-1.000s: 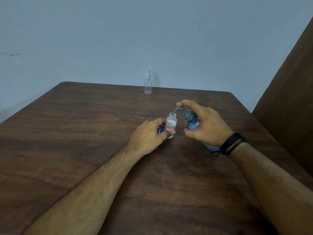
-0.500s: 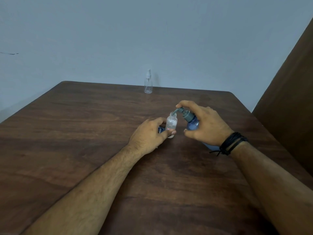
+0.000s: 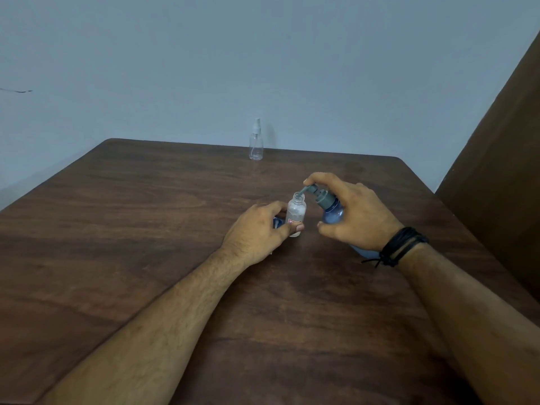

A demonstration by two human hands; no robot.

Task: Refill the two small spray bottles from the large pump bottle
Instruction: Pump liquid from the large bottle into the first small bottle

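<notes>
Right now the small uncapped spray bottle (image 3: 296,213) stands upright near the middle of the wooden table (image 3: 146,229), clear-bodied with a scrap of red-and-white label low on its side. Its open neck sits directly under the grey pump spout (image 3: 304,190), whose tip dips into the mouth. The left hand (image 3: 257,232) closes its thumb and fingers around the lower part of this little bottle; something blue (image 3: 278,222) peeks out behind those fingers, too hidden to identify. Just to the right, the large blue pump bottle (image 3: 333,214) leans toward the small one, wrapped by the right hand (image 3: 356,214), fingers curled round its body, thumb low on its front and index finger lying on top of the pump head. A black corded bracelet (image 3: 401,245) circles that wrist. Well apart, at the table's far edge by the pale wall (image 3: 263,54), a second clear spray bottle (image 3: 256,141) stands upright with its sprayer top on
</notes>
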